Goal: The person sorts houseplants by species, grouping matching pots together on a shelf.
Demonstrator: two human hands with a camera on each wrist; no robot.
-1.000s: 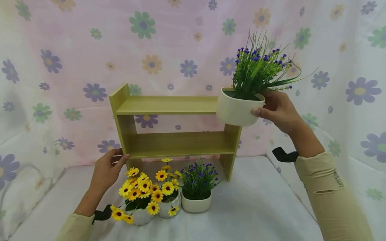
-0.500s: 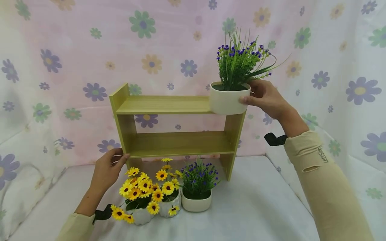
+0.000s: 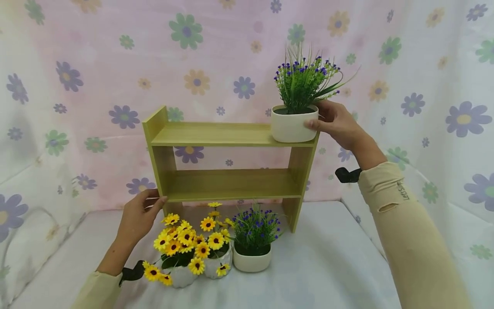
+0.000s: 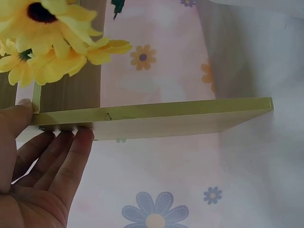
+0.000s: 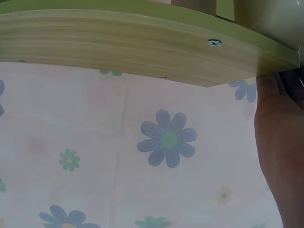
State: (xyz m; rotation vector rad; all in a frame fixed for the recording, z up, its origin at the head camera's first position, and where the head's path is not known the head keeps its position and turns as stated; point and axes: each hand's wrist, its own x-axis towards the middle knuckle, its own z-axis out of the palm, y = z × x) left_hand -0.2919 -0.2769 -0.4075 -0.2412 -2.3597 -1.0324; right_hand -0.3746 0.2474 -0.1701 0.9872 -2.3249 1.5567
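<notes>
My right hand [image 3: 341, 126] grips a cream oval flowerpot [image 3: 291, 128] by its right end, thumb on the front and fingers behind. Purple flowers and grass blades [image 3: 302, 81] stand up from it. The pot is at the right end of the top board of a two-tier wooden shelf [image 3: 216, 134]. My left hand [image 3: 139, 219] pinches the shelf's left side panel at the height of the lower board. In the left wrist view, the thumb [image 4: 21, 114] lies on one side of that panel [image 4: 156, 110] and the fingers on the other.
In front of the shelf stand two pots of yellow flowers [image 3: 181, 277] [image 3: 218, 264] and a second cream pot with purple flowers [image 3: 252, 262]. They rest on a white-covered table [image 3: 320, 266]. A flower-print curtain [image 3: 216, 51] hangs behind.
My right hand has brought the flowerpot left and down from beyond the shelf's right end onto the top board, and the pot now sits level. My left hand has stayed on the side panel.
</notes>
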